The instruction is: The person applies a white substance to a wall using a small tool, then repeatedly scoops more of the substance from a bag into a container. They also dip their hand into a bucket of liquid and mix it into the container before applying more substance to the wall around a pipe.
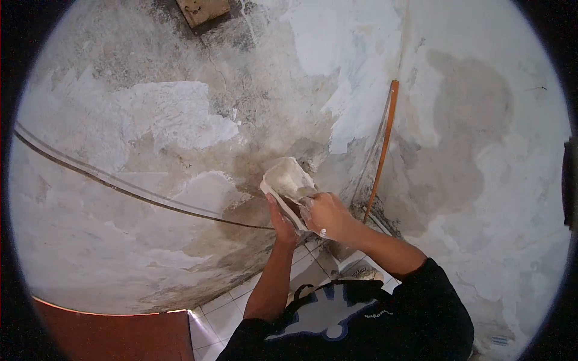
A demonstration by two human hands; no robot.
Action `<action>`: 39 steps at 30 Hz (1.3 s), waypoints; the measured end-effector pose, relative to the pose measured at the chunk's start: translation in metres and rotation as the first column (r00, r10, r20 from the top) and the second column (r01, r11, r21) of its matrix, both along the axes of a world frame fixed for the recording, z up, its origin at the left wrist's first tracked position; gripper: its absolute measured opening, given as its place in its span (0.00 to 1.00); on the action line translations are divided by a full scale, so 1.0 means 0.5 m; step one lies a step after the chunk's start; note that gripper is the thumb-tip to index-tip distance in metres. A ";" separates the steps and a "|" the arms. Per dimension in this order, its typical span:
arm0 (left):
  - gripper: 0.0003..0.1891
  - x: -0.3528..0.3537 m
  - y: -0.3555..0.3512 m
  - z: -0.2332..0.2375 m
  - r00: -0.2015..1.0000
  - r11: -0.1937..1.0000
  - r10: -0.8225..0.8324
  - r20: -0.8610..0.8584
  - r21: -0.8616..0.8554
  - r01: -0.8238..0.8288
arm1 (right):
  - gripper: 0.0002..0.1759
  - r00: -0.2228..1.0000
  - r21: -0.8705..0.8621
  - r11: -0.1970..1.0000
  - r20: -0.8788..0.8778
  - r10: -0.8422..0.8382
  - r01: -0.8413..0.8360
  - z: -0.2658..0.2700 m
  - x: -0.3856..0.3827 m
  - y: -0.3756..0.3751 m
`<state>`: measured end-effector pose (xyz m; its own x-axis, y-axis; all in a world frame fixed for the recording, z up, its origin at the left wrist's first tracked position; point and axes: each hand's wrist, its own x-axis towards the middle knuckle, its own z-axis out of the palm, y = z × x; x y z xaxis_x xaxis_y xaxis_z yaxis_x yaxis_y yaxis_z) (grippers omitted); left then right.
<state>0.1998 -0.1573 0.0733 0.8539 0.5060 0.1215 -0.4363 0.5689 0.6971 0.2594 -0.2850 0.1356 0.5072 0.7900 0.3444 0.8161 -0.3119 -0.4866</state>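
My left hand (282, 224) cups a whitish, plaster-caked open container (280, 178) from below and from its left side. The container is tilted, with pale wet-looking filler coating its inside. My right hand (328, 215) is closed at the container's right edge, its fingers smeared with white. It grips what looks like a putty knife (306, 193); only a small greyish part shows at the container's mouth, and the handle is hidden in the fist. Both hands are held in front of my chest, near the corner of the patchy wall (180, 114).
An orange-brown wooden strip (382, 144) leans in the corner. A dark cable (120, 191) runs along the left wall. Below are white floor tiles (223, 313) and a reddish-brown panel (114, 334). A wooden block (203, 11) is at the top. Damp grey patches (469, 114) mark the right wall.
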 end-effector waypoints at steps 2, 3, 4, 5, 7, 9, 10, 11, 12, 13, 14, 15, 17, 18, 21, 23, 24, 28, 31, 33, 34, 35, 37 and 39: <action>0.38 0.013 0.016 -0.033 0.990 0.995 0.094 -0.107 0.045 -0.090 | 0.11 1.000 -0.059 0.998 0.016 -0.003 0.004 0.001 0.004 0.004; 0.38 0.012 0.007 -0.021 0.990 0.995 0.093 -0.105 0.046 -0.088 | 0.12 0.999 -0.119 0.993 0.033 0.003 0.001 0.003 0.010 0.006; 0.39 0.009 -0.011 0.001 0.992 0.996 0.081 -0.102 0.049 -0.076 | 0.12 0.999 -0.117 0.993 0.034 0.003 0.001 0.003 0.016 0.009; 0.40 0.008 -0.022 0.013 0.993 0.997 0.069 -0.099 0.051 -0.065 | 0.12 0.997 -0.093 0.996 0.079 0.011 -0.004 0.000 0.025 0.012; 0.40 0.012 -0.023 0.007 0.993 0.996 0.072 -0.091 0.057 -0.067 | 0.13 0.992 -0.071 0.997 0.122 0.020 -0.011 -0.011 0.042 0.016; 0.40 0.013 -0.028 0.007 0.994 0.996 0.071 -0.083 0.065 -0.066 | 0.13 0.997 -0.146 0.989 0.058 0.041 -0.033 -0.009 0.057 0.013; 0.40 0.008 -0.033 0.008 0.990 0.996 0.078 -0.114 0.054 -0.073 | 0.13 0.998 -0.145 0.989 0.057 0.041 -0.032 0.001 0.061 0.010; 0.39 0.005 -0.038 0.011 0.986 0.996 0.086 -0.144 0.044 -0.081 | 0.13 0.998 -0.146 0.989 0.037 0.042 -0.036 0.013 0.064 0.006; 0.39 0.003 -0.049 0.025 0.986 0.996 0.087 -0.145 0.045 -0.082 | 0.13 0.999 -0.146 0.988 0.017 0.043 -0.040 0.025 0.065 0.004; 0.38 0.001 -0.067 0.046 0.978 0.993 0.092 -0.186 0.088 -0.076 | 0.13 0.999 -0.146 0.988 0.015 0.045 -0.042 0.013 0.072 0.011; 0.36 0.002 -0.079 0.056 0.969 0.989 0.098 -0.225 0.131 -0.069 | 0.13 0.998 -0.125 0.992 0.064 0.024 -0.016 -0.011 0.084 0.022; 0.36 0.006 -0.079 0.045 0.969 0.989 0.101 -0.224 0.132 -0.073 | 0.13 0.994 -0.101 0.995 0.112 0.003 0.008 -0.022 0.091 0.029; 0.35 0.019 -0.070 0.003 0.975 0.994 0.104 -0.196 0.043 -0.097 | 0.11 0.995 -0.159 0.987 0.101 -0.007 0.023 0.009 0.085 0.020; 0.35 0.025 -0.072 -0.003 0.975 0.994 0.104 -0.195 0.045 -0.097 | 0.10 0.995 -0.219 0.975 0.093 -0.023 0.043 0.020 0.083 0.016; 0.36 0.036 -0.083 -0.033 0.912 0.983 0.165 -0.376 -0.018 -0.185 | 0.08 0.990 -0.172 0.982 0.131 -0.057 0.080 0.011 0.080 0.018; 0.37 0.046 -0.086 -0.057 0.956 0.982 0.187 -0.225 0.020 -0.188 | 0.08 0.983 -0.127 0.988 0.172 -0.060 0.083 0.007 0.078 0.017; 0.37 0.044 -0.090 -0.050 0.957 0.983 0.185 -0.225 0.022 -0.185 | 0.08 0.975 -0.084 0.993 0.213 -0.061 0.081 0.004 0.078 0.015; 0.39 0.033 -0.101 -0.029 0.983 0.988 0.147 -0.109 -0.042 -0.152 | 0.08 0.976 -0.204 0.976 0.217 -0.026 0.072 0.013 0.102 0.008; 0.38 0.034 -0.093 -0.041 0.988 0.985 0.149 -0.039 -0.082 -0.152 | 0.10 0.974 -0.262 0.964 0.227 0.007 0.054 0.020 0.119 -0.010; 0.37 0.030 -0.086 -0.046 0.991 0.983 0.136 -0.006 -0.121 -0.136 | 0.10 0.917 -0.118 0.992 0.399 0.005 0.046 0.012 0.134 -0.020; 0.37 0.027 -0.084 -0.042 0.996 0.986 0.085 0.010 -0.142 -0.083 | 0.10 0.917 -0.126 0.991 0.400 0.013 0.041 0.013 0.144 -0.025; 0.36 0.024 -0.084 -0.040 0.999 0.986 0.035 0.027 -0.162 -0.030 | 0.10 0.926 -0.022 1.000 0.378 0.003 0.006 0.016 0.155 -0.031; 0.36 0.028 -0.081 -0.048 1.000 0.983 0.019 0.015 -0.185 -0.016 | 0.09 0.934 0.079 0.996 0.356 0.003 -0.033 0.013 0.191 -0.045; 0.35 0.029 -0.075 -0.056 1.000 0.979 0.004 0.003 -0.203 -0.003 | 0.11 0.906 0.273 0.922 0.394 0.153 -0.274 0.008 0.228 -0.056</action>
<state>0.2145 -0.1950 0.0453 0.8519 0.5234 0.0189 -0.4408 0.6970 0.5656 0.3736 -0.3128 0.1396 0.1324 0.6834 0.7179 0.9816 0.0102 -0.1908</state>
